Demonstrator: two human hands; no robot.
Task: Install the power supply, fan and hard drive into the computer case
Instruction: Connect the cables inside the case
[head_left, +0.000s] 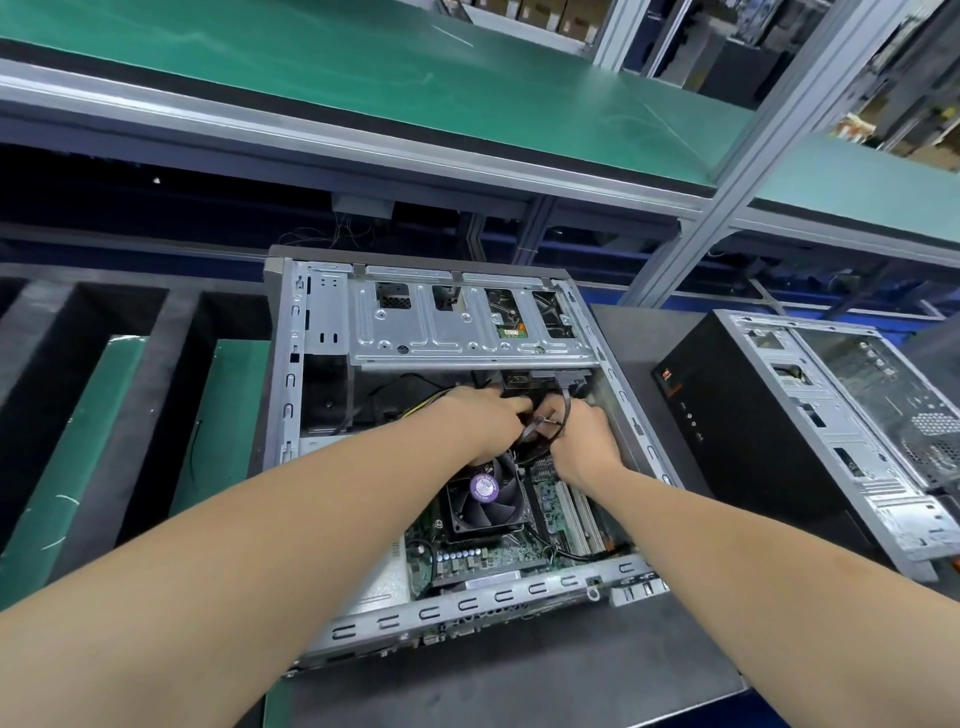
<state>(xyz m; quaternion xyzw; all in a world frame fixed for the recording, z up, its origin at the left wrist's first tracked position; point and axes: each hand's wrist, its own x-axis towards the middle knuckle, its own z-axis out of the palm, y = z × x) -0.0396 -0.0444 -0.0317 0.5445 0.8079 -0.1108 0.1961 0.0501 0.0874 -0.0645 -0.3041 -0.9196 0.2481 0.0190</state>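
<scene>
At the left edge of the bench lies a dark foam tray (171, 322) with long slots, and green sheets (78, 441) stand in them. The computer case (290, 364) lies on its side in the middle of a dark pad (519, 691), open upward. Its metal drive cage (457, 338) spans the far edge, and what looks like the hard drive (511, 319) shows through the cage's cutouts. The fan (485, 496) with a purple sticker sits on the motherboard (467, 556) near the case's centre.

Just past the fan, the left hand (493, 423) curls its fingers over the black cables (565, 402) below the cage. Touching it, the right hand (589, 439) pinches the same cables.

A second case (727, 415), black-fronted and open, lies at the pad's right edge.
</scene>
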